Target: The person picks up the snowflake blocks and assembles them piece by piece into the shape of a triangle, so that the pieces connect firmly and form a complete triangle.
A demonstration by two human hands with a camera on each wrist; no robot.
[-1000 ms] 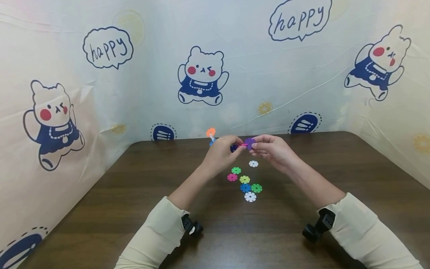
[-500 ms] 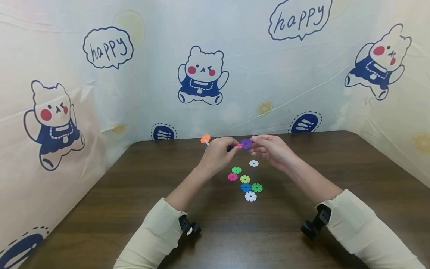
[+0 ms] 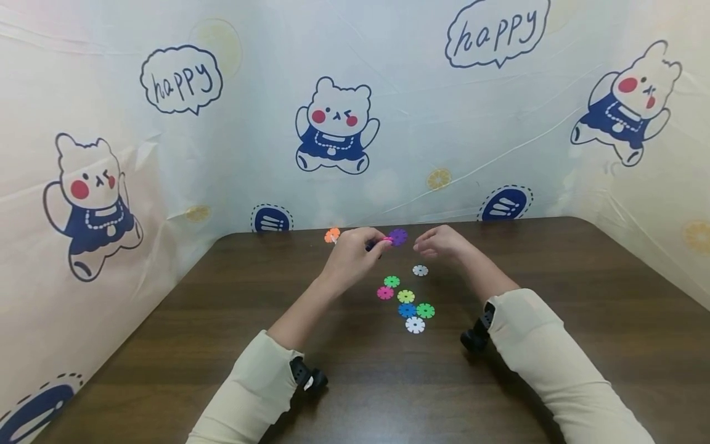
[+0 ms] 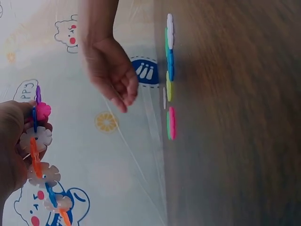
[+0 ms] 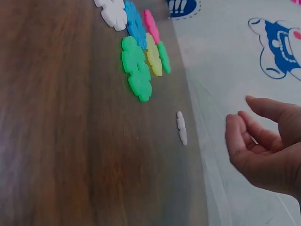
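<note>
Left hand [image 3: 350,254] pinches chain [image 4: 35,160] by pink disc [image 4: 44,111], maybe so purple disc [image 3: 399,237] sticks out. Right hand [image 3: 442,242] empty, fingers [image 5: 236,134] loosely bent.

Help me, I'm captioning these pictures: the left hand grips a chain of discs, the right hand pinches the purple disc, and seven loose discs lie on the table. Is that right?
The right hand pinches nothing visible: the head view shows a gap between it and the purple disc at the end of the chain. The rest stands.
</note>
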